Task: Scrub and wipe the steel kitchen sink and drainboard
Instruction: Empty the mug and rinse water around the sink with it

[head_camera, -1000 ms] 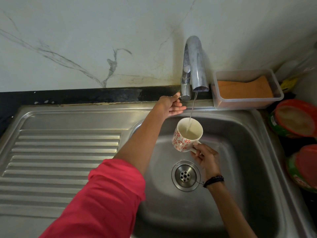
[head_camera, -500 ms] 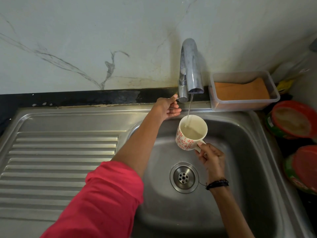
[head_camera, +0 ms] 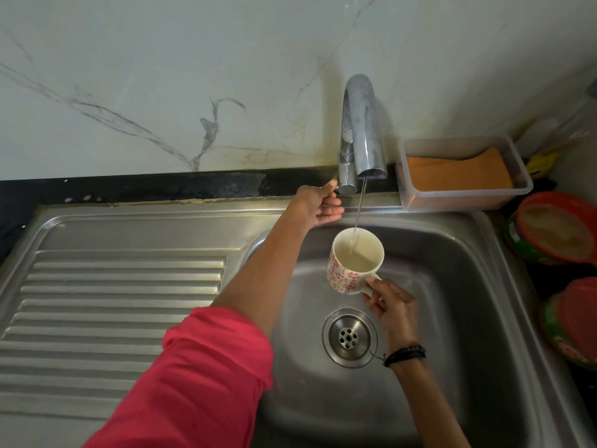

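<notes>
Sink (head_camera: 452, 318) was steel, single basin at right of the unit, ribbed drainboard (head_camera: 122, 302) joined on its left, both set in a dark desk (head_camera: 161, 187) against a white marble-look wall (head_camera: 161, 76). Round drain strainer (head_camera: 349, 337) sat in the basin floor. Chrome tap (head_camera: 363, 130) stood at the back rim, thin stream running from the spout. Clear plastic tub (head_camera: 465, 176) with an orange sponge inside sat just right of the tap. Two red-lidded containers (head_camera: 555, 231) lay off the basin's right edge.

Left hand (head_camera: 318, 206), arm in a red sleeve (head_camera: 193, 383), reached across the drainboard corner to the tap base; thumb and forefinger grip pinched the tap handle, other fingers loosely extended below. Right hand (head_camera: 392, 305), black band at the wrist, held a white mug with red pattern (head_camera: 353, 265) over the basin, fingers curled round its handle. Mug sat under the stream, tilted slightly, partly full of cloudy water.
</notes>
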Demonstrator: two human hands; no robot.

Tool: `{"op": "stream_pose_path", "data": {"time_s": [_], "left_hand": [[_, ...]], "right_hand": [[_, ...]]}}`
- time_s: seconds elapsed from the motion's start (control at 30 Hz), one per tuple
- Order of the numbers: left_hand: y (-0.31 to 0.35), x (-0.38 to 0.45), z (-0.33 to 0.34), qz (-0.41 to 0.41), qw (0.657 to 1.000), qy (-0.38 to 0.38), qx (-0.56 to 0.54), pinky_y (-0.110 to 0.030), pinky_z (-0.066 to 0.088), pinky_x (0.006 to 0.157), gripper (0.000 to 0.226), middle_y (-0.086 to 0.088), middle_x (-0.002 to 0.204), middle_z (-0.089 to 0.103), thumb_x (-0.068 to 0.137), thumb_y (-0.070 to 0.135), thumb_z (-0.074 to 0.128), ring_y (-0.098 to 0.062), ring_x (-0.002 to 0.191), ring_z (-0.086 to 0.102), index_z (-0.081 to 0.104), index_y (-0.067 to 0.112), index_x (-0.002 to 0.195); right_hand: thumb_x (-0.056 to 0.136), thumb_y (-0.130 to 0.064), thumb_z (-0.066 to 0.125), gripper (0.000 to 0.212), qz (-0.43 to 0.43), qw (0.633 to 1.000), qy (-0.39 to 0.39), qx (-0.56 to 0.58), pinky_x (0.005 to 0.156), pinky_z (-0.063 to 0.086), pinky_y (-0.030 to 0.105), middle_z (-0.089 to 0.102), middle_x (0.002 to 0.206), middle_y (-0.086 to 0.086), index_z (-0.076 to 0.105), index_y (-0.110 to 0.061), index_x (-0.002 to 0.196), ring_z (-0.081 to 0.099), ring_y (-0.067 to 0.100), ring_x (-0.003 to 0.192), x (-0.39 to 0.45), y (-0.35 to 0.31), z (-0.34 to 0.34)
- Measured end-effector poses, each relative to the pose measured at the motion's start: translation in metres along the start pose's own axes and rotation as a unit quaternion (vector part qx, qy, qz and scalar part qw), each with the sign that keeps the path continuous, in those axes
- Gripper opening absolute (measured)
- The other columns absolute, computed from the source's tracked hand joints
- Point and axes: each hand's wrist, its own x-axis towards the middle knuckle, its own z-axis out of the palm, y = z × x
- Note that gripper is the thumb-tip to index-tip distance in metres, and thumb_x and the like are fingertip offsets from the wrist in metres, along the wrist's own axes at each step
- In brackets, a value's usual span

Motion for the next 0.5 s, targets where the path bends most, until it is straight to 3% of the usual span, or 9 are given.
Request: {"op": "stream_pose_path", "data": {"time_s": [0.1, 0.27, 0.4, 0.5], "left_hand": [[0.003, -0.002, 0.001, -0.002, 1.0, 0.008, 0.004, -0.021, 0.053, 0.042, 0.031, 0.003, 0.036, 0.054, 0.092, 0.024, 0.056, -0.009, 0.039, 0.056, 0.052, 0.006, 0.068], [0.004, -0.006, 0.003, 0.004, 0.999, 0.027, 0.019, -0.019, 0.051, 0.04, 0.033, 0.005, 0.031, 0.048, 0.093, 0.024, 0.055, -0.003, 0.027, 0.045, 0.051, 0.007, 0.064], [0.006, -0.007, 0.006, 0.016, 0.998, 0.051, 0.04, -0.021, 0.05, 0.045, 0.032, 0.003, 0.035, 0.05, 0.092, 0.023, 0.056, -0.005, 0.028, 0.045, 0.053, 0.007, 0.065], [0.003, -0.006, 0.009, 0.064, 0.991, 0.084, 0.087, -0.024, 0.052, 0.054, 0.036, -0.004, 0.053, 0.054, 0.093, 0.024, 0.056, -0.012, 0.04, 0.049, 0.054, 0.006, 0.061]], "right_hand": [[0.086, -0.001, 0.057, 0.053, 0.008, 1.0, 0.006, 0.004, 0.071, 0.04, 0.024, 0.042, 0.044, -0.01, 0.06, -0.022, 0.037, 0.039, 0.013, 0.065, -0.001, -0.001, 0.002], [0.084, -0.001, 0.059, 0.052, 0.023, 1.0, 0.015, 0.006, 0.07, 0.042, 0.022, 0.045, 0.043, -0.009, 0.059, -0.021, 0.036, 0.041, 0.013, 0.065, -0.002, -0.001, 0.005], [0.083, -0.002, 0.061, 0.052, 0.025, 1.0, 0.01, -0.006, 0.07, 0.042, 0.022, 0.045, 0.043, -0.008, 0.055, -0.02, 0.035, 0.043, 0.012, 0.063, 0.002, -0.005, 0.011], [0.082, -0.003, 0.064, 0.049, 0.014, 1.0, 0.009, -0.013, 0.07, 0.043, 0.023, 0.046, 0.052, 0.001, 0.05, -0.018, 0.037, 0.047, 0.013, 0.065, 0.005, -0.01, 0.014]]}}
